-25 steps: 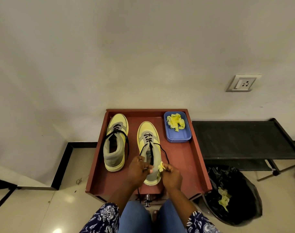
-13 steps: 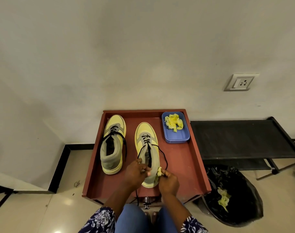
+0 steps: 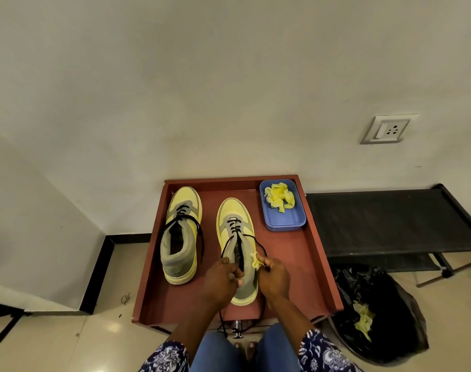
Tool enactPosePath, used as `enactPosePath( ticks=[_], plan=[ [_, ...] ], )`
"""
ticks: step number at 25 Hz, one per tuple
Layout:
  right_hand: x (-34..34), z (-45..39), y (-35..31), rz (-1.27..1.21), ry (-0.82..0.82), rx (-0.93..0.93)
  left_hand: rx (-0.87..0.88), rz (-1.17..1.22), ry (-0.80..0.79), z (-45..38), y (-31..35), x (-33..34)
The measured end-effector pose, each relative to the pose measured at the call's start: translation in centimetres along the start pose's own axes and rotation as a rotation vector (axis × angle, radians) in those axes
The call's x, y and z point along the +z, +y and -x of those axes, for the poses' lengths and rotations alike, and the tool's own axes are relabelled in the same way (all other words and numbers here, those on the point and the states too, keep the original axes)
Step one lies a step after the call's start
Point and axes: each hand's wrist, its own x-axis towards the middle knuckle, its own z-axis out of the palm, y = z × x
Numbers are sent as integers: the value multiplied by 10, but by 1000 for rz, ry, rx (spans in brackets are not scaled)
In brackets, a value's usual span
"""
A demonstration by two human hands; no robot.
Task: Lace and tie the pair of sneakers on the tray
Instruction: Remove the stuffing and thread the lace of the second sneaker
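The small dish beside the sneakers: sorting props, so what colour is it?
Blue dish, holding crumpled yellow paper; head view.

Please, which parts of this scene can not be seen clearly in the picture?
- Head view: the heel opening of the right sneaker is hidden behind the left hand and right hand.
- Lace ends: they drop past the tray front edge, too thin to follow.
- Yellow scrap at the right hand: too small to identify.

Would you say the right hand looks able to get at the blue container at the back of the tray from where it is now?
Probably yes: bare tray lies between the right hand and the blue container, but it is pinching a yellow scrap and lace.
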Motion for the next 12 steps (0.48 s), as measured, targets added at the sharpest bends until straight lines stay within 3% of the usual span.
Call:
enactPosePath(
  ticks=[3, 6, 12],
  plan=[
    [6, 23, 16, 16, 45, 18, -4, -28, 21, -2, 0, 2],
    [9, 40, 31, 100, -33, 40, -7, -45, 10, -4, 1, 4],
    [18, 34, 32, -143, 80, 186, -56, 3, -12, -3, 1, 6]
  ],
)
